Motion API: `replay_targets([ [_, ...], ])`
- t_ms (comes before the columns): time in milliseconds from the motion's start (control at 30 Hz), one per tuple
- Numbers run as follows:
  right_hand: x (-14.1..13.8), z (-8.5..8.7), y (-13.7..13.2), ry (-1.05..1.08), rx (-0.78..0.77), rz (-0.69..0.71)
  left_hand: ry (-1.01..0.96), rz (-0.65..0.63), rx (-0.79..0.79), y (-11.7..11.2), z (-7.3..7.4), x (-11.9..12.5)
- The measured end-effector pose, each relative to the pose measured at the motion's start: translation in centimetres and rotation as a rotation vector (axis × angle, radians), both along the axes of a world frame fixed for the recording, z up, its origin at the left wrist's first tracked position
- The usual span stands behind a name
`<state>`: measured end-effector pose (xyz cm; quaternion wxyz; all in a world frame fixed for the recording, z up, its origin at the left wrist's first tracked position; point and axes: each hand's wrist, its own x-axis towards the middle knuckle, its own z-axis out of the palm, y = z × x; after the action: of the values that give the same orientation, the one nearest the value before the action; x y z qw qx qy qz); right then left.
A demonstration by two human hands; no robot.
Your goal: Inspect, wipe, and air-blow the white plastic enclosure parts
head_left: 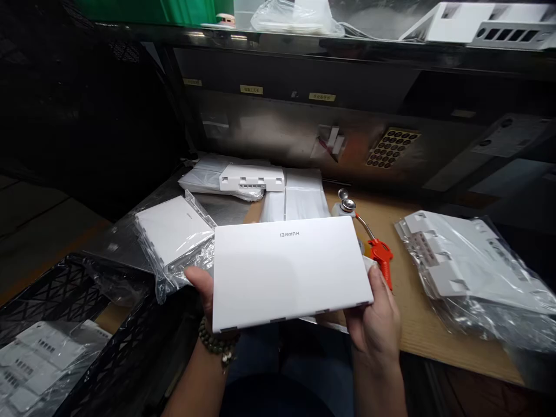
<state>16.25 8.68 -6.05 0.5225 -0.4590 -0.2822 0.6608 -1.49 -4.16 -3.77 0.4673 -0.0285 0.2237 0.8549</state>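
Observation:
A flat white plastic casing (289, 272) printed HUAWEI, its lettering upside down to me, is held up between both hands over the bench edge. My left hand (203, 289) grips its left end, thumb out to the side and the other fingers hidden behind it. At the right end, my right hand (377, 315) is closed on the casing's lower corner. A small white piece (369, 263) shows by the right fingertips; I cannot tell what it is. Just behind that corner lies a red air blow gun (381, 258) on the bench.
Bagged white casings lie on the left (174, 231) and right (473, 260). Another white casing (252, 177) rests on plastic bags at the back. A metal-topped dispenser bottle (346, 204) stands near the blow gun. A black crate (82, 263) holds bagged parts at lower left. A shelf (269, 36) spans above.

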Motion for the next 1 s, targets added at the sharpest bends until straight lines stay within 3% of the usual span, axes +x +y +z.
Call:
replay_targets([
  [133, -0.3, -0.1, 0.1, 0.028, 0.015, -0.037, 0.196, -0.204, 0.068, -0.8, -1.8, -1.9],
  [267, 0.0, -0.6, 0.4, 0.032, 0.138, 0.012, 0.189, -0.226, -0.225, -0.8, -1.2, -3.8],
  [400, 0.5, -1.1, 0.8, 0.024, 0.218, 0.054, 0.132, -0.192, -0.465, -0.4, -0.3, -3.9],
  [700, 1.1, -1.1, 1.4, 0.016, 0.151, 0.004, 0.169, -0.215, -0.453, -0.3, 0.3, -3.0],
  [1000, 1.5, -1.5, 1.4, 0.009, 0.164, 0.003, 0.296, -0.211, -0.560, -0.1, 0.6, -2.5],
])
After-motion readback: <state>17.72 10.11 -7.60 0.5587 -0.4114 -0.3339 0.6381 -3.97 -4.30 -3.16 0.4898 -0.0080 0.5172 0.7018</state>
